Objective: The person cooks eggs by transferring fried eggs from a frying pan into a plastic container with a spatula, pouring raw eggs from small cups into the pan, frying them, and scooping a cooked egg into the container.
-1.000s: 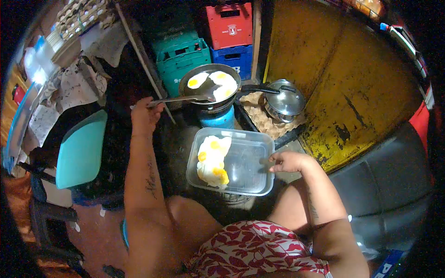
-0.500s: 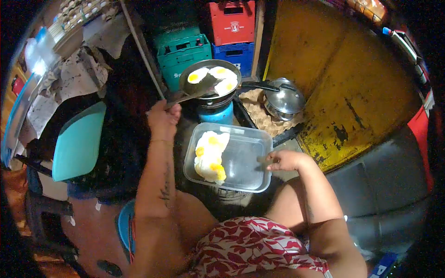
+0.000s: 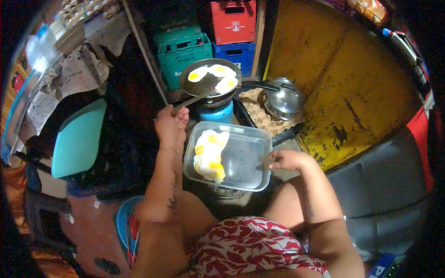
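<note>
My left hand (image 3: 170,124) is closed around the handle of a metal spatula (image 3: 193,99). The blade reaches over the near rim of a black frying pan (image 3: 198,87), close to the fried egg (image 3: 226,84) on the right. Two more fried eggs, one at the left (image 3: 197,74) and one at the back, lie in the pan. In front of me a clear plastic container (image 3: 245,160) has several fried eggs (image 3: 209,153) heaped along its left side. My right hand (image 3: 288,160) grips the container's right rim between thumb and fingers.
Under the pan is a burner on a blue gas canister (image 3: 218,112). At its right a lidded metal pot (image 3: 283,98) sits on brown cardboard (image 3: 252,104). Green (image 3: 185,53), red (image 3: 233,23) and blue crates stand behind. A yellow panel (image 3: 333,78) borders the right.
My left hand has moved a little right and down toward me, turning at the wrist, and the spatula has shifted with it. My right hand and the container have hardly moved.
</note>
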The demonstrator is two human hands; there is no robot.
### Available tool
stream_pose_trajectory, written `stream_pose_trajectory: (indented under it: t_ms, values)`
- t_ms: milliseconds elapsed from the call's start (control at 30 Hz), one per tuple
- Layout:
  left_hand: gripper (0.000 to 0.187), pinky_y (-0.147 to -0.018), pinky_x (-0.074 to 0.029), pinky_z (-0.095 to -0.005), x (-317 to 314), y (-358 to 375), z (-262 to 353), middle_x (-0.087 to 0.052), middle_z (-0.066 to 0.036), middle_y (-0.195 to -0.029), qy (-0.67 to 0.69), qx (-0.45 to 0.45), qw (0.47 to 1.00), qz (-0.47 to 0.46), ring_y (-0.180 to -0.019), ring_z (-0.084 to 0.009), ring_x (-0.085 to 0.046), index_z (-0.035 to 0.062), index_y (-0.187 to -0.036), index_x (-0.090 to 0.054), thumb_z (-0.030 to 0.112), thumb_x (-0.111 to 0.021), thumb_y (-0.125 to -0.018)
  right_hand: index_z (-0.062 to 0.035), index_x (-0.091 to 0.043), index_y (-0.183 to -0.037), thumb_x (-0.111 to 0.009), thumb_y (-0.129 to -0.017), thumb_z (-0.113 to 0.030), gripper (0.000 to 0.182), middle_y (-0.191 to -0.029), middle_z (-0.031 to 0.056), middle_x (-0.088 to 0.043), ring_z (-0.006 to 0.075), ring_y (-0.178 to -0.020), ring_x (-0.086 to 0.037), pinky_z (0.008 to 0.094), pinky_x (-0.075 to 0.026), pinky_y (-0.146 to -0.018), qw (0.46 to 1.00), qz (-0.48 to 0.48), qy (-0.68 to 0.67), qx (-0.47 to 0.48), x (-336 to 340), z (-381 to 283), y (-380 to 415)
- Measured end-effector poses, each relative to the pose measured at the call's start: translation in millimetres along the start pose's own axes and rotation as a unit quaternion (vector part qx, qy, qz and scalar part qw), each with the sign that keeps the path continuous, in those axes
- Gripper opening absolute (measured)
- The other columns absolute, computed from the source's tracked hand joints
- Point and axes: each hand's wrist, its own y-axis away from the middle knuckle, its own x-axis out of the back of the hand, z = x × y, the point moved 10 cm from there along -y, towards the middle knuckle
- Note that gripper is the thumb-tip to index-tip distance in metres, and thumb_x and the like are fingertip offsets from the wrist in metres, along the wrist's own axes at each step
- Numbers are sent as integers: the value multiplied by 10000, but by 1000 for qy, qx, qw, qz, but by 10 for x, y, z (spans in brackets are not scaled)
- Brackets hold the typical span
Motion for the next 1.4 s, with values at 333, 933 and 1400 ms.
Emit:
stream_pose_trajectory:
  t_ms: [333, 933, 1400]
  values:
    - [274, -562, -543, -304, 212, -228, -132, -601, -188, -889, 74, 18, 997, 4, -741, -261, -650, 14, -1130, -451, 166, -518, -913, -99, -573, -1272, -640, -864, -392, 506, -1234, 174, -604, 305, -1145, -572, 382, -424, -993, 999, -3, -28, -40, 60, -10, 95]
    - [208, -571, -560, -320, 414, -328, 175, -622, -177, -841, 105, -17, 993, -42, -678, -256, -655, -4, -1028, -479, 149, -535, -898, -41, -540, -1261, -678, -846, -417, 577, -1127, 205, -641, 311, -1034, -619, 370, -473, -898, 1000, 13, 21, -12, -12, 65, -113]
    - [182, -539, -537, -298, 353, -49, 486, -621, -202, -860, 85, -27, 994, -59, -670, -262, -636, 11, -994, -485, 152, -538, -893, -59, -599, -1191, -698, -809, -439, 548, -1146, 188, -641, 336, -1064, -608, 390, -462, -928, 1000, 4, 1, -5, -4, -67, -108]
